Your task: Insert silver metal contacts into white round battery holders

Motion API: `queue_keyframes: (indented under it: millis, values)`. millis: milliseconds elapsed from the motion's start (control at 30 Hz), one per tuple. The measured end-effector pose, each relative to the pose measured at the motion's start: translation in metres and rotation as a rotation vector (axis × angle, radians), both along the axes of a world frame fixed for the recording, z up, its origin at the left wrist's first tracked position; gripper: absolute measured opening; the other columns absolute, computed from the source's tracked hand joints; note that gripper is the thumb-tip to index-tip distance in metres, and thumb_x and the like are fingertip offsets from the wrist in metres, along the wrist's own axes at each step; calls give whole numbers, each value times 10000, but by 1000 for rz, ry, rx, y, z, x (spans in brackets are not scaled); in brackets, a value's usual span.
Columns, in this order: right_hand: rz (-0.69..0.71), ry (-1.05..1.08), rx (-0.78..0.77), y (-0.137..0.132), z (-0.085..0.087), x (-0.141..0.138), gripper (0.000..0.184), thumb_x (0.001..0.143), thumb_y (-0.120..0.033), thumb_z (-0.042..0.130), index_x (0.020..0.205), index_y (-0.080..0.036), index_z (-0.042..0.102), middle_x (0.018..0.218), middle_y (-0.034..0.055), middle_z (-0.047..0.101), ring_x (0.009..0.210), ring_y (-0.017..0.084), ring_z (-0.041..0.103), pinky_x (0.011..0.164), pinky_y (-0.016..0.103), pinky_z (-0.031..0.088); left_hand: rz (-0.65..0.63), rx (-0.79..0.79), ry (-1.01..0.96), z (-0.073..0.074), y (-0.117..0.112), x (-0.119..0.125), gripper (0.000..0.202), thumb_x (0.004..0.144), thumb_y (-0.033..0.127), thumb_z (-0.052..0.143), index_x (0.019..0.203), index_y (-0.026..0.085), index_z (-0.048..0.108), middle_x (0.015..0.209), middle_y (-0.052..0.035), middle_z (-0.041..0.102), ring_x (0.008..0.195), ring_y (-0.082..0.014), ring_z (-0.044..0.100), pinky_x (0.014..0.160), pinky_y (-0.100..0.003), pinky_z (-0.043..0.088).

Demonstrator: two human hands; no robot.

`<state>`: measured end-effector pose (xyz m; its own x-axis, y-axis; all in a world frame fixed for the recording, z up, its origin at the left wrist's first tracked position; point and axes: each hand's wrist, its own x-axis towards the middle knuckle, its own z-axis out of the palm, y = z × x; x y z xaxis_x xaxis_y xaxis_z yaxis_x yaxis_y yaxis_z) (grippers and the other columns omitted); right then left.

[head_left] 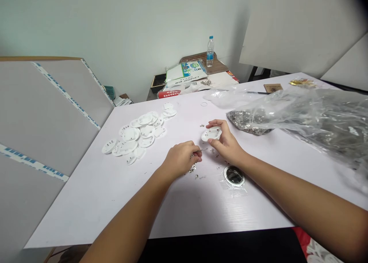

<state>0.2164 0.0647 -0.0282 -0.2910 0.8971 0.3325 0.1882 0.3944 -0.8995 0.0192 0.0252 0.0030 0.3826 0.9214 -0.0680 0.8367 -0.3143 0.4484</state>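
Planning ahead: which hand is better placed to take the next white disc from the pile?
Probably the left hand: the pile of white discs lies on its side, though it pinches a small metal pin. The right hand holds a disc.

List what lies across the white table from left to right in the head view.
pile of white discs → left hand pinching a metal pin → white disc held in the right hand → bagged heap of metal pins → crumpled clear plastic bag
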Motion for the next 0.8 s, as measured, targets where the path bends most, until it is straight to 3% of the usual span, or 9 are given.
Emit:
queue_keyframes:
  millis: [67, 133, 233, 400, 567, 700, 800]
  values:
    - [9, -21, 24, -1, 1, 0, 463, 862, -271, 591, 1266, -269, 365, 1276, 76, 528, 650, 129, 507, 666, 374, 476, 4, 11, 36, 0, -1, 3, 133, 878, 234, 539, 815, 253, 655, 882, 33, 625, 759, -142, 562, 618, -284, 367]
    - [13, -24, 91, 0, 1, 0, 469, 855, -277, 611, 1262, -250, 378, 1250, 83, 532, 886, 202, 578, 835, 432, 483, -19, 30, 72, -1, -2, 5, 157, 885, 204, 487, 805, 237, 618, 869, 27, 608, 710, -140, 540, 587, -284, 344]
    - [36, -2, 191, 2, 1, 2, 481, 845, -280, 637, 1262, -226, 402, 1252, 101, 509, 1217, 269, 482, 1048, 488, 386, -82, 84, 121, -4, -5, 4, 144, 892, 166, 428, 845, 220, 553, 903, 20, 588, 629, -128, 494, 542, -281, 311]
    - [68, 20, 243, 4, -1, 1, 540, 825, -283, 672, 1295, -232, 410, 1276, 112, 491, 1212, 272, 507, 1046, 481, 416, -184, 163, 159, -8, -8, -1, 165, 846, 75, 426, 922, 208, 486, 934, 11, 574, 602, -114, 484, 523, -273, 297]
    - [30, 38, 352, 5, 1, 2, 577, 779, -248, 710, 1292, -245, 445, 1265, 110, 476, 1218, 283, 495, 1028, 482, 435, -285, 145, 5, -7, -4, -8, 161, 876, 82, 435, 937, 205, 520, 892, 17, 598, 728, -124, 559, 640, -267, 385]
    - [-35, 38, 443, 6, 4, 2, 575, 745, -218, 734, 1259, -250, 480, 1217, 103, 493, 1189, 280, 501, 1009, 486, 441, -199, 127, -242, -2, 3, -15, 221, 926, 146, 449, 1028, 227, 627, 946, -8, 626, 817, -132, 582, 744, -279, 441]
    - [-94, 31, 499, 7, 6, 2, 568, 725, -206, 748, 1231, -254, 495, 1190, 100, 510, 1177, 281, 508, 1012, 500, 435, -21, 141, -464, -1, 6, -15, 191, 928, 177, 478, 930, 207, 666, 902, -22, 634, 812, -130, 586, 761, -274, 449]
